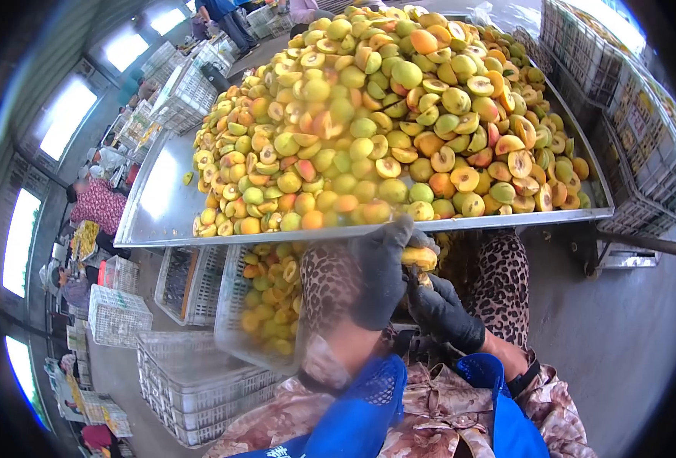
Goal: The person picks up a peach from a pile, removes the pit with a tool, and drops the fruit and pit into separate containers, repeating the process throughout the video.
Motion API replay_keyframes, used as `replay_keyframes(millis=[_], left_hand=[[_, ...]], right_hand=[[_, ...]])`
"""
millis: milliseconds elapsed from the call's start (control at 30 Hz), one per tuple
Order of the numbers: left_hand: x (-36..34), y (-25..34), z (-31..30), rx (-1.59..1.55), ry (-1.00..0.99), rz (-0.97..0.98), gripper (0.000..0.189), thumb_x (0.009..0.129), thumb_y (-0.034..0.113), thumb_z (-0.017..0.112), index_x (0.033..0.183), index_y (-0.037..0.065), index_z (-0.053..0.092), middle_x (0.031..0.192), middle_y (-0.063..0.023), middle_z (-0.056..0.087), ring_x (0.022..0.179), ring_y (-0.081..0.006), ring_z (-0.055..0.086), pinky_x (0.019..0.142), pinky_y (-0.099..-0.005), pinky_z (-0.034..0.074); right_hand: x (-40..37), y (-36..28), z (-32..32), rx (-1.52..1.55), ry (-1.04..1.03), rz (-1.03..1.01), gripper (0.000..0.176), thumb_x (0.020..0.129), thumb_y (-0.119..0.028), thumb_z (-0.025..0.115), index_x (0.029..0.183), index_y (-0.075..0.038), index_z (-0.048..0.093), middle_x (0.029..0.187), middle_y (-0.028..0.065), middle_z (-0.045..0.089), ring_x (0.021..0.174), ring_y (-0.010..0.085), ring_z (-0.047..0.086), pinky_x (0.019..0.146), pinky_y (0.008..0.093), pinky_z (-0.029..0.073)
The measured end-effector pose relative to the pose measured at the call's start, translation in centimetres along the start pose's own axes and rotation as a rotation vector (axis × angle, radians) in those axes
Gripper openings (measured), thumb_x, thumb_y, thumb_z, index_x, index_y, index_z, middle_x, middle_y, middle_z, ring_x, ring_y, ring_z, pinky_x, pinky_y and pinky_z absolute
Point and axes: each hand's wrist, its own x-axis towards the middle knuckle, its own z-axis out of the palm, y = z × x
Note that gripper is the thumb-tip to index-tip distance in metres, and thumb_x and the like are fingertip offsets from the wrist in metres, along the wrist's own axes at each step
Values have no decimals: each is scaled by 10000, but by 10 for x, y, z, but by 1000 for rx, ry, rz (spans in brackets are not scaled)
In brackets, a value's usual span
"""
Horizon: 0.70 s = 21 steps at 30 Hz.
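My left hand (384, 269), in a dark glove, is closed around a cut yellow peach (420, 258) just below the table's front edge. My right hand (449, 314), gloved too, is closed against the underside of that fruit, and a small pale piece shows at its fingertips. Whether it grips a tool is hidden. Beyond my hands, a large heap of halved peaches (399, 114), many with pits showing, lies on the metal table (155, 183).
Below the table on my left, a crate (235, 305) holds more peaches. White plastic crates (193, 397) stand beside it, and stacked crates (621, 114) rise on the right. People work along the left wall, among them a person in a red patterned top (100, 206).
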Motion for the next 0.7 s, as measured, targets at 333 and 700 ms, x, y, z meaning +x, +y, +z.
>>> replay_keyframes(millis=[333,700], left_hand=[[-27,34,5,-232,-39,92,354,1049,277,581,852,-4,671,847,-146,714,782,-209,684,738,-327,561],[-26,48,4,201,18,392,406,1057,276,514,859,-48,656,886,-173,702,798,-233,652,768,-350,527]], right_hand=[[-7,-35,13,57,-149,164,371,1040,-328,593,1186,12,619,1029,13,637,916,105,573,790,300,501],[11,-52,32,10,-241,181,450,1021,-334,600,1323,-3,564,1114,63,684,1032,164,628,868,351,512]])
